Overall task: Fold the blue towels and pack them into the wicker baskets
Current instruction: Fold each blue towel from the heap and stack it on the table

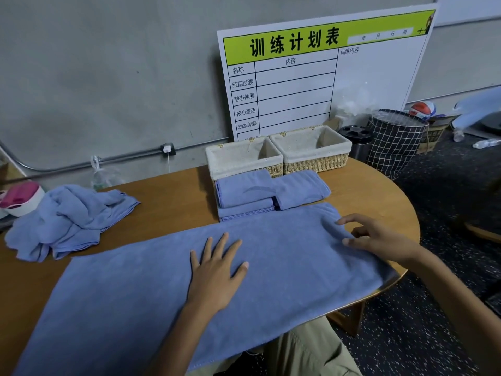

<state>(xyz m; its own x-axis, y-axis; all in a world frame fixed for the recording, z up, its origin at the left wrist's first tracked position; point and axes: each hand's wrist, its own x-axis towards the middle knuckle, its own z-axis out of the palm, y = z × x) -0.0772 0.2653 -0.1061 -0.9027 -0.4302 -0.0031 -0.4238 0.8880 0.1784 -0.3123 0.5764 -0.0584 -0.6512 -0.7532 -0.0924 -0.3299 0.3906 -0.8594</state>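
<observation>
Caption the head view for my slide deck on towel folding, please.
Both hands, left and right, smooth a blue towel before two empty wicker baskets.

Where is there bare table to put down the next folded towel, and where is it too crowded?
Bare wood lies between the crumpled towel pile and the folded stack, behind the spread towel. A second patch sits right of the folded towel, toward the table edge. The near side is covered by the spread towel and both hands. The baskets look empty.

Dim even light, soft focus, wide-angle bowing
</observation>
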